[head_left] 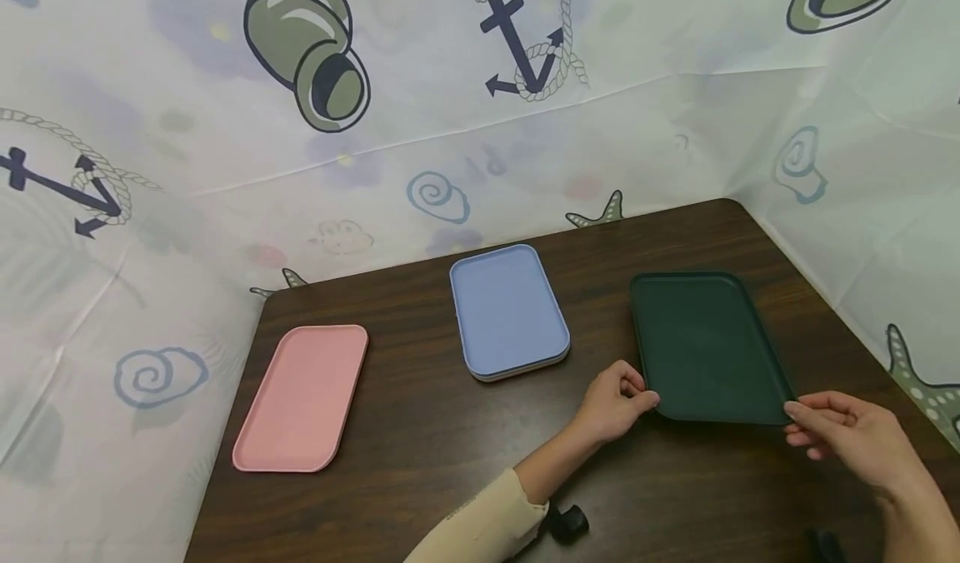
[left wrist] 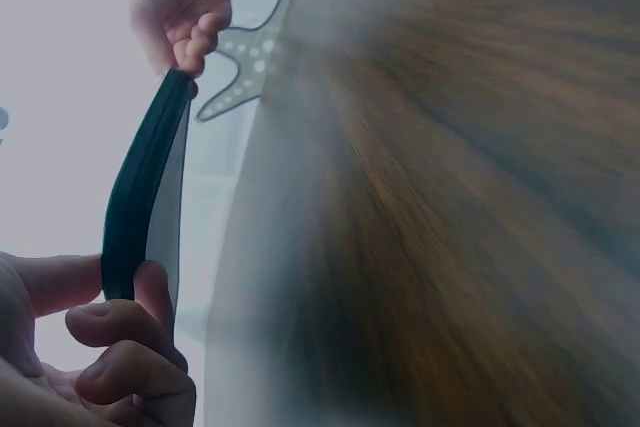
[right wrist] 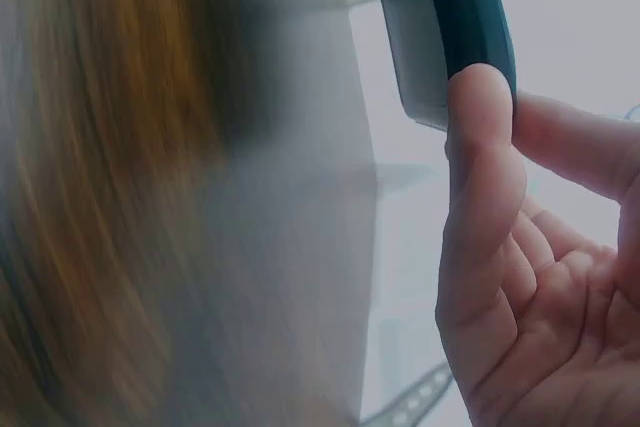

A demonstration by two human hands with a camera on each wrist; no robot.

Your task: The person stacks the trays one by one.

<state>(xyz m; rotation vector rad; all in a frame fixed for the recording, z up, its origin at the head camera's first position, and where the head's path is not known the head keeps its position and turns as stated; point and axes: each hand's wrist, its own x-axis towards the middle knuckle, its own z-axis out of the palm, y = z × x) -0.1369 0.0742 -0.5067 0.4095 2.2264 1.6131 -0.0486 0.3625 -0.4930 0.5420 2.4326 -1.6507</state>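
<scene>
Tray (head_left: 708, 348), dark green, pinched at its near corners with left hand (head_left: 611, 403) and right hand (head_left: 855, 436), held just beyond both over the right of the worktop (head_left: 712, 488), lengthwise away, about equally near each.

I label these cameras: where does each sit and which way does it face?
Head: worn on head, looking forward and down at the green tray, left hand and right hand.
Left wrist: on that wrist, facing along the green tray; both hands show.
Right wrist: on that wrist, facing the tray's corner; only right hand shows.
Both wrist views share tray and table.
</scene>
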